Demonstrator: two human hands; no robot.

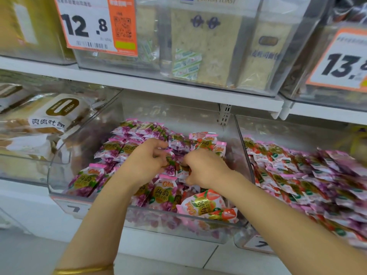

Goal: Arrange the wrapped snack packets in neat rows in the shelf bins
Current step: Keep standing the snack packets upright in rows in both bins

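A long white shelf board point(139, 84) runs across the scene. Above it stand see-through boxes of toast point(208, 46). Under it, in the middle, sits a big clear plastic bin point(59, 155). It is full of pink and purple wrapped snack packets point(127, 147). They stand in rows at the far left and are jumbled in the middle.

A second clear plastic bin point(241, 135) stands just to its right. It is piled with more pink packets lying all ways. On the left, bagged bread point(49, 120) fills another bin. A white and orange price tag point(89, 24) hangs far up on the left.

Both arms reach into the middle bin. The left hand point(147, 157) has curled fingers and pinches a purple packet. The right hand point(202, 167), just beside it, curls its fingers round small packets too. A thin gold bangle point(83, 270) sits on the left wrist.
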